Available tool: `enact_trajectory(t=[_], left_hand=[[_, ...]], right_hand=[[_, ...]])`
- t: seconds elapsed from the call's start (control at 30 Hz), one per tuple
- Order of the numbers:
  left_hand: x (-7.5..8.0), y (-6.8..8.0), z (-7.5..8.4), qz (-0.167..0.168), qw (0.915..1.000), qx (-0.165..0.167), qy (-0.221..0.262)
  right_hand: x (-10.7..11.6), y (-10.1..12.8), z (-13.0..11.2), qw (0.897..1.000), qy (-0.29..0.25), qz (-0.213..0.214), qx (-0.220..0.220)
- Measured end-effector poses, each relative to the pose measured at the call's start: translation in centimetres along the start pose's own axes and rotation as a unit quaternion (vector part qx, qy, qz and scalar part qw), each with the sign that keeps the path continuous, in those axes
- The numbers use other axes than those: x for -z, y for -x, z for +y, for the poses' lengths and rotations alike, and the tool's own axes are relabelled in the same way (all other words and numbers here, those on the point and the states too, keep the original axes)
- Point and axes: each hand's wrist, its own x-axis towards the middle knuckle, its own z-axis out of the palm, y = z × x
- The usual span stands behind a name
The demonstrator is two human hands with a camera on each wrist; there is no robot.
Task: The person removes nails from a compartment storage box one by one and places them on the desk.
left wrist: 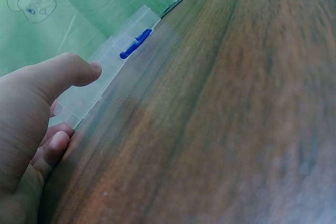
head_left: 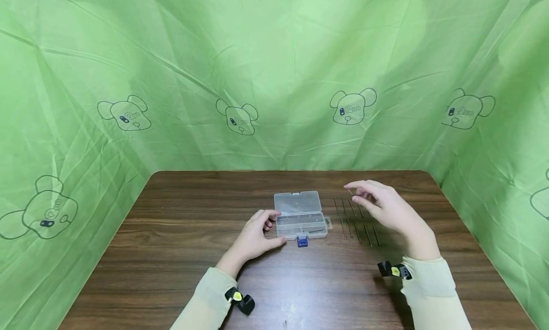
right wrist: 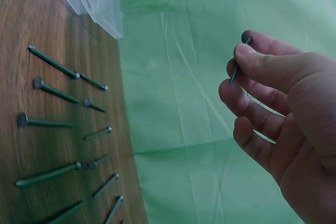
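A clear plastic box [head_left: 300,220] lies with its lid [head_left: 297,202] folded back and its blue latch [head_left: 302,241] hanging down in front. My left hand [head_left: 253,236] holds the box's left end, thumb at the front corner and index finger farther back. In the right wrist view, a nail [right wrist: 234,72] is pinched between the thumb and fingers of my right hand [right wrist: 283,93], raised above the table. More nails [right wrist: 47,123] lie under that hand in two rows to the right of the box. Something thin lies in the box's front compartment, too small to identify.
The brown wood-grain table [head_left: 180,215] carries the box and nails. Green cloth [head_left: 283,58] printed with bear-head outlines hangs behind the table and at both sides. A hanging tab [head_left: 328,222] sticks out from the box's right end, near the nails.
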Motion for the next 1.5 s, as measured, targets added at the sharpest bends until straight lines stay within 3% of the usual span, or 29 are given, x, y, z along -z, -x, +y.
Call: enact_trajectory(t=[0.43, 0.77, 1.07, 1.23, 1.33, 1.5], left_hand=[[0.0, 0.0, 0.0, 0.000, 1.0000, -0.001, 0.001], [-0.1, 0.0, -0.1, -0.002, 1.0000, -0.001, -0.005], [-0.2, -0.1, -0.1, 0.000, 1.0000, -0.004, -0.006], [-0.2, 0.0, -0.1, -0.002, 1.0000, -0.003, 0.000], [-0.1, 0.0, 0.0, -0.001, 1.0000, -0.002, 0.002], [-0.1, 0.0, -0.2, -0.002, 1.0000, -0.004, -0.004]], right_hand=[[1.6, 1.0, 0.9, 0.998, 0.002, -0.013, -0.055], [2.9, 3.1, 2.8, 0.995, 0.006, -0.014, -0.103], [2.7, 4.5, 4.5, 0.981, -0.014, -0.081, -0.175], [2.0, 4.8, 5.2, 0.969, -0.058, -0.115, -0.212], [1.6, 5.1, 5.7, 0.961, -0.085, -0.135, -0.226], [1.2, 5.5, 6.2, 0.958, -0.090, -0.146, -0.229]])
